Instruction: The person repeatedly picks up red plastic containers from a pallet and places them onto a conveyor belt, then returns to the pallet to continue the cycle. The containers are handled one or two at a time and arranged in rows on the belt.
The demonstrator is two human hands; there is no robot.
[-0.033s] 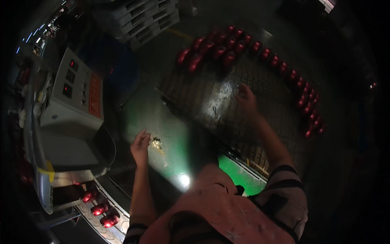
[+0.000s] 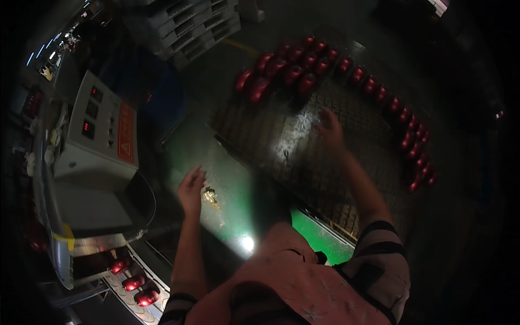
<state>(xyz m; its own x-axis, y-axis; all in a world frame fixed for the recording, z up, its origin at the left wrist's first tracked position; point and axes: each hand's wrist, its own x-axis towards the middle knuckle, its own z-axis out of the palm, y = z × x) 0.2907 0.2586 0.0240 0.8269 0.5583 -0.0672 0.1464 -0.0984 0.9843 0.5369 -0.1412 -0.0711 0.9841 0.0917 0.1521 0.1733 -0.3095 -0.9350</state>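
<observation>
My left hand [image 2: 192,187] is raised in mid-air above the floor, left of the middle. Its fingers are loosely bent and apart, and nothing shows in them. My right hand [image 2: 329,130] reaches forward over a dark, gridded platform [image 2: 260,141]. Its fingers are somewhat blurred but look apart, with nothing visible between them. Beyond that hand, several glossy dark-red rounded cylinders [image 2: 293,76] stand in a cluster at the platform's far left. More of them follow in a curved row along its far and right edge. None touches either hand.
At the left stands a grey control box [image 2: 103,119] with red displays and an orange label. Below it, a conveyor [image 2: 142,259] carries red cylinders [image 2: 147,297]. Grey stacked pallets [image 2: 200,27] stand at the back. Gold-coloured scraps [image 2: 210,197] lie on the green floor [image 2: 227,222].
My left hand has risen slightly and its fingers have turned a little. My right hand stays at nearly the same place over the platform. The whole view has shifted very slightly.
</observation>
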